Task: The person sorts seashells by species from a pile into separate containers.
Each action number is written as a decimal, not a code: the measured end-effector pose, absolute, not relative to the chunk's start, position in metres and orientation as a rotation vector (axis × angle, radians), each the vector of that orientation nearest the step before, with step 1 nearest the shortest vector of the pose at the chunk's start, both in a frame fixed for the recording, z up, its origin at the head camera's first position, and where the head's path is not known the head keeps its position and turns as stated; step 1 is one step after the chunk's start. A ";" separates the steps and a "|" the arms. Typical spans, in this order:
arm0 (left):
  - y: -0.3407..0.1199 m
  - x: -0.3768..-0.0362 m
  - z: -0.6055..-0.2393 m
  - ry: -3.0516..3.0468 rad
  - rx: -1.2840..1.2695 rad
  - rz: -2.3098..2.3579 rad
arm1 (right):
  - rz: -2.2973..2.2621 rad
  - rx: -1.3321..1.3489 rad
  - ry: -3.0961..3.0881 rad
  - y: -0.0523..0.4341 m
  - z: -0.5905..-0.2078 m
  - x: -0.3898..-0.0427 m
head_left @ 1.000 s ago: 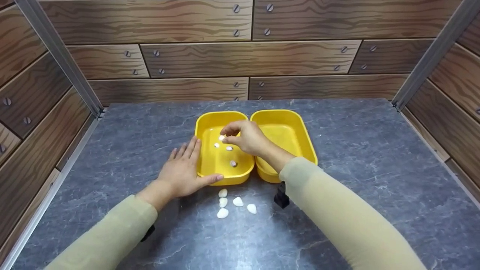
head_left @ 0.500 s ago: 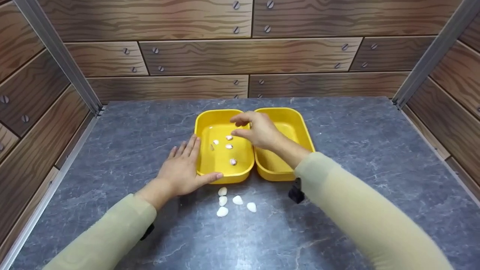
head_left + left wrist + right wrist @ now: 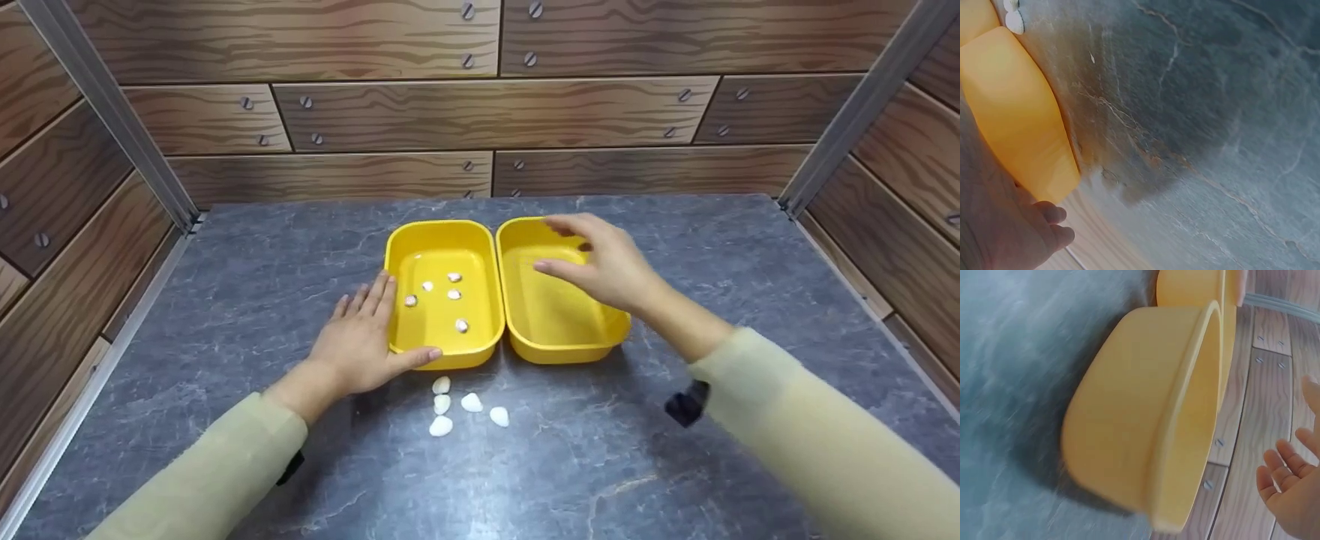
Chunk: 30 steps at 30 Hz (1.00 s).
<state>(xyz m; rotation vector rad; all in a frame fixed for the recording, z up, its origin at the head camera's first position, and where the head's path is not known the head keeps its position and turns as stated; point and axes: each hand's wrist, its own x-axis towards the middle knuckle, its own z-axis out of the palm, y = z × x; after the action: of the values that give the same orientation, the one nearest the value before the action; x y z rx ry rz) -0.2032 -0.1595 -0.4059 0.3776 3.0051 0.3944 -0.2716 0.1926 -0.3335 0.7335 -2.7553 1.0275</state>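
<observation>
Two yellow plastic trays are seen side by side, rims touching, on a grey marble-patterned table [image 3: 225, 285] boxed in by wood-grain panels. The left tray [image 3: 439, 234] is steadied by the left hand [image 3: 360, 341], which is laid flat on the table against the tray's outer wall, fingers straight along its left side and the thumb pressed across its near rim; nothing is gripped. In the left wrist view the same tray wall [image 3: 1022, 118] is seen as a blurred yellow curve just beside the fingers [image 3: 1053, 225].

Five small pale shells [image 3: 453, 294] are scattered over the floor of the left tray, well apart from one another. Four more white shells [image 3: 471, 403] are gathered on the table just in front of that tray, near the left thumb.

The right hand [image 3: 604, 262] is held above the right tray [image 3: 551, 352], fingers loosely extended and spread, palm turned down; nothing is held in it, and no shells can be seen in that tray. In the right wrist view the right tray's outer wall [image 3: 1129, 410] fills the picture, with the open fingers [image 3: 1292, 486] visible at the edge, apart from the rim.

Beige sleeves [image 3: 817, 442] are worn on both arms.
</observation>
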 end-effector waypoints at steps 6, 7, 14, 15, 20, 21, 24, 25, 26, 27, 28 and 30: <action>-0.161 -0.203 -0.407 3.004 0.365 0.402 | 0.988 0.641 -2.818 0.226 -0.343 -0.260; -0.162 -0.203 -0.407 3.002 0.361 0.405 | 0.973 0.628 -2.831 0.230 -0.345 -0.258; -0.163 -0.203 -0.411 3.014 0.368 0.435 | 0.866 0.570 -2.943 0.251 -0.366 -0.248; -0.163 -0.203 -0.411 3.019 0.368 0.436 | 0.853 0.573 -2.952 0.253 -0.370 -0.247; -0.163 -0.203 -0.413 3.017 0.360 0.466 | 0.829 0.601 -2.977 0.259 -0.388 -0.245; -0.163 -0.202 -0.412 3.017 0.362 0.471 | 0.827 0.605 -2.982 0.259 -0.391 -0.245; -0.162 -0.203 -0.411 3.019 0.367 0.484 | 0.825 0.605 -3.005 0.261 -0.398 -0.245; -0.162 -0.203 -0.410 3.021 0.370 0.487 | 0.828 0.602 -3.015 0.261 -0.400 -0.245; -0.161 -0.203 -0.409 3.023 0.370 0.490 | 0.832 0.599 -3.022 0.261 -0.402 -0.245; -0.161 -0.204 -0.409 3.023 0.369 0.492 | 0.834 0.594 -3.034 0.261 -0.403 -0.245; -0.160 -0.204 -0.408 3.024 0.368 0.496 | 0.836 0.590 -3.043 0.260 -0.403 -0.244; -0.159 -0.203 -0.407 3.025 0.368 0.501 | 0.839 0.588 -3.054 0.260 -0.405 -0.244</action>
<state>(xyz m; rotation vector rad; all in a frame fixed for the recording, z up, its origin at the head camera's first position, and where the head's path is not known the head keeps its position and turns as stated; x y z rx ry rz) -0.2033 -0.1588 -0.4075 0.3682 3.0255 0.5010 -0.2438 0.2603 -0.4054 0.5881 -3.0543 0.8389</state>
